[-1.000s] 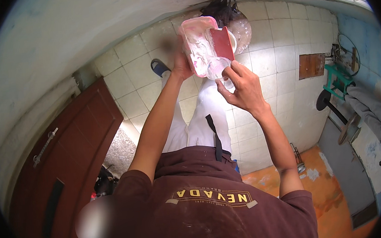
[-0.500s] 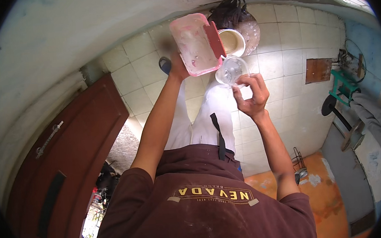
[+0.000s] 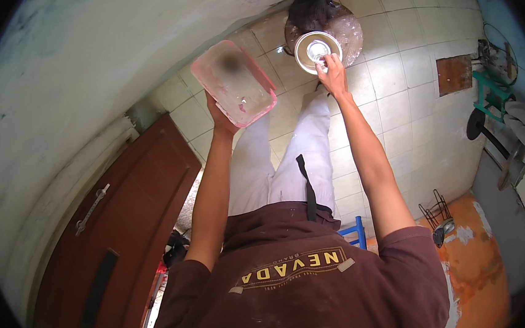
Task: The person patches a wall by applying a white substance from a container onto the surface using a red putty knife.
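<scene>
My left hand (image 3: 219, 114) grips a shallow rectangular plastic tub (image 3: 231, 83) with a pink rim and whitish smears inside. The hand is at the tub's lower left side, and some of its fingers are hidden behind it. Out ahead, my right hand (image 3: 334, 77) pinches the edge of a clear plastic cup (image 3: 317, 50). That cup is over the mouth of a round bucket with a pale rim (image 3: 301, 60), partly down inside it. How deep the cup sits, and what the bucket contains, I cannot make out.
A black plastic bag (image 3: 311, 11) and a round speckled board (image 3: 349, 34) lie by the bucket near the wall. Pale tiles cover the floor (image 3: 392, 86). On the left stands a brown door (image 3: 137, 217); on the right, a green stand (image 3: 490, 95). A blue frame (image 3: 359, 233) is near my right side.
My right hand has carried the clear cup forward to the bucket's mouth. The tub in my left hand has shifted left and tilted, away from the bucket.
</scene>
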`<action>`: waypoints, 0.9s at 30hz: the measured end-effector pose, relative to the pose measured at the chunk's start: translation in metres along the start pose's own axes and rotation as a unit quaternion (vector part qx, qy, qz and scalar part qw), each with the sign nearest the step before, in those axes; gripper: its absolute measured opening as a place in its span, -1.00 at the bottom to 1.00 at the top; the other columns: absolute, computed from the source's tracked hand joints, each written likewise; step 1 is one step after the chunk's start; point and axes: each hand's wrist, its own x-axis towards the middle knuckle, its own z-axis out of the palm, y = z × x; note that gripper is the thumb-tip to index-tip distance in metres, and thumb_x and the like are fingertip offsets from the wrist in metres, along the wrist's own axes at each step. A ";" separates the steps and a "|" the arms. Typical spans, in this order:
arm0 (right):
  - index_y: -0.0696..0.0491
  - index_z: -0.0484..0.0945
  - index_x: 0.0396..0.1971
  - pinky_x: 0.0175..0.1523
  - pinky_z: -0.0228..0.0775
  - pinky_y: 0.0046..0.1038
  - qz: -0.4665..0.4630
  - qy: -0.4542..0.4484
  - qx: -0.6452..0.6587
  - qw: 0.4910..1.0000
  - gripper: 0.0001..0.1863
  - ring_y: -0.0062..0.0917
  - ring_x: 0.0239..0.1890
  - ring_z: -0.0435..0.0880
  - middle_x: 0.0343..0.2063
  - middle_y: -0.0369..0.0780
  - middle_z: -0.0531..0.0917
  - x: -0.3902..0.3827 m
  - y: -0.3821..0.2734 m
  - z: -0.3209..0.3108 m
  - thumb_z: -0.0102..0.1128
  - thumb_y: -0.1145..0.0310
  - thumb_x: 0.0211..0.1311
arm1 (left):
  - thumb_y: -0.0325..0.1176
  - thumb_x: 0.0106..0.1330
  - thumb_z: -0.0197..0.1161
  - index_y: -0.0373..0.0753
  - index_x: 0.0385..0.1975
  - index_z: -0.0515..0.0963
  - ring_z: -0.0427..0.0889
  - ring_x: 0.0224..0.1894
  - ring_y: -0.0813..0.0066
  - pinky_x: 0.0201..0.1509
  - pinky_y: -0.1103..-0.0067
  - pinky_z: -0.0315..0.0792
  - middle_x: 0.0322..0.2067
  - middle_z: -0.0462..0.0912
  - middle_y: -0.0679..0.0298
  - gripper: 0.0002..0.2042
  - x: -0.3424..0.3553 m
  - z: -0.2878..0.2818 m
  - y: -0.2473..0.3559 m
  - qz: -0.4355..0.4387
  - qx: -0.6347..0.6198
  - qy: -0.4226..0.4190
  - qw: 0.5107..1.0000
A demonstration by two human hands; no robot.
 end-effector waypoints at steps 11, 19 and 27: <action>0.16 0.67 -0.03 -0.12 0.59 -0.33 -0.003 -0.031 0.285 0.958 -0.69 -0.39 -0.29 0.78 -0.25 -0.10 0.76 -0.020 -0.226 -0.117 0.18 0.21 0.54 | 0.43 0.51 -0.21 -0.12 0.47 0.27 0.51 0.35 0.18 0.43 0.17 0.43 0.34 0.48 0.18 -0.20 -0.056 0.106 0.001 0.090 0.060 -0.050 0.993; 0.11 0.60 -0.07 -0.26 0.52 -0.14 -0.204 -0.034 -0.018 0.978 -0.77 -0.06 -0.34 0.71 -0.34 -0.04 0.70 -0.037 -0.365 -0.231 0.25 0.28 0.43 | 0.54 0.44 -0.33 -0.12 0.52 0.20 0.50 0.36 0.20 0.44 0.21 0.44 0.38 0.44 0.14 -0.08 -0.104 0.199 -0.014 0.121 0.067 -0.098 0.986; 0.13 0.49 -0.14 -0.29 0.46 -0.01 -0.260 -0.055 -0.073 0.961 -0.86 0.06 -0.37 0.69 -0.39 0.00 0.70 -0.050 -0.404 -0.256 0.15 0.40 0.45 | 0.54 0.43 -0.32 -0.06 0.53 0.17 0.46 0.39 0.24 0.43 0.25 0.44 0.39 0.40 0.19 -0.10 -0.122 0.223 -0.012 0.195 0.003 -0.160 0.968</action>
